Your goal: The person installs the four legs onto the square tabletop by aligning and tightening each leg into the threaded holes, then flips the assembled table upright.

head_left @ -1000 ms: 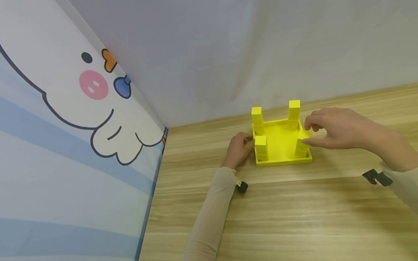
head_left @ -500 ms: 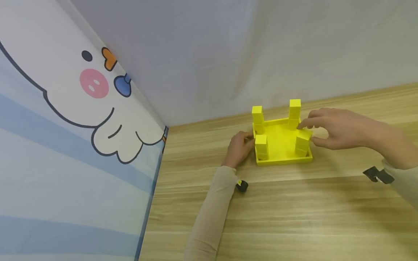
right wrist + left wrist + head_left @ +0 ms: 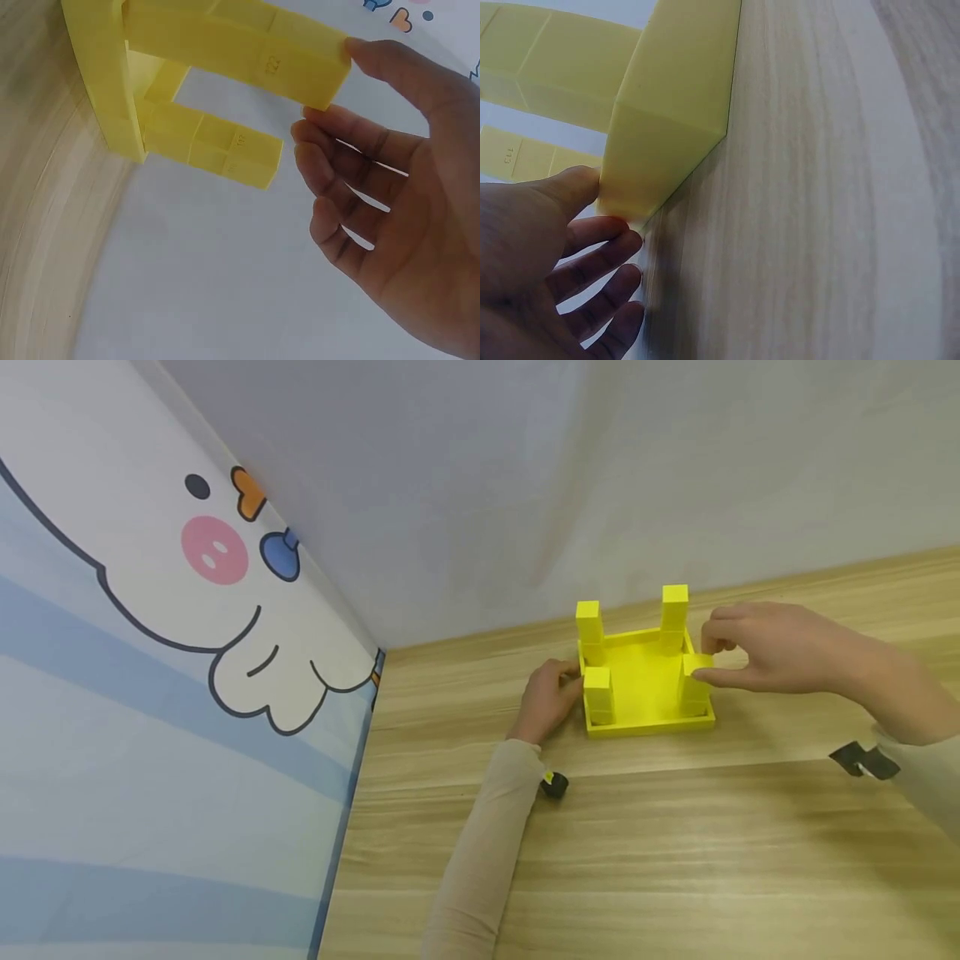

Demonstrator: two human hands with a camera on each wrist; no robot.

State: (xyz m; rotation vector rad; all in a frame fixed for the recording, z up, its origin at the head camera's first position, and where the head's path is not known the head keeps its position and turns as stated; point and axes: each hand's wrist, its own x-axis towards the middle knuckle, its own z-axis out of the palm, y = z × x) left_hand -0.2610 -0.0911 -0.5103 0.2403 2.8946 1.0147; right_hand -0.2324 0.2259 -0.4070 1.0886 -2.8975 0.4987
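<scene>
A yellow tray [image 3: 651, 728] with a low rim sits on the table, a column of stacked yellow blocks rising from each corner. My right hand [image 3: 780, 647] pinches the top of the near right column [image 3: 693, 697] between thumb and index finger. In the right wrist view this column [image 3: 300, 64] bears a small embossed number, and the other fingers are bent beside it. At the tray's left wall my left hand [image 3: 546, 700] holds the rim. The left wrist view has the thumb and index fingertip of this hand [image 3: 547, 247] against the tray's wall [image 3: 641, 176].
The far left column [image 3: 590, 631], far right column [image 3: 674, 614] and near left column [image 3: 598, 695] stand upright. Behind the wooden table [image 3: 637, 860] is a pale grey wall [image 3: 465, 510]. A cartoon-printed panel [image 3: 187, 693] borders the left side.
Half a second ago the near right column's top was turned askew; now it stands straighter. My right thumb and index finger have shifted around its top. The left hand has stayed at the tray.
</scene>
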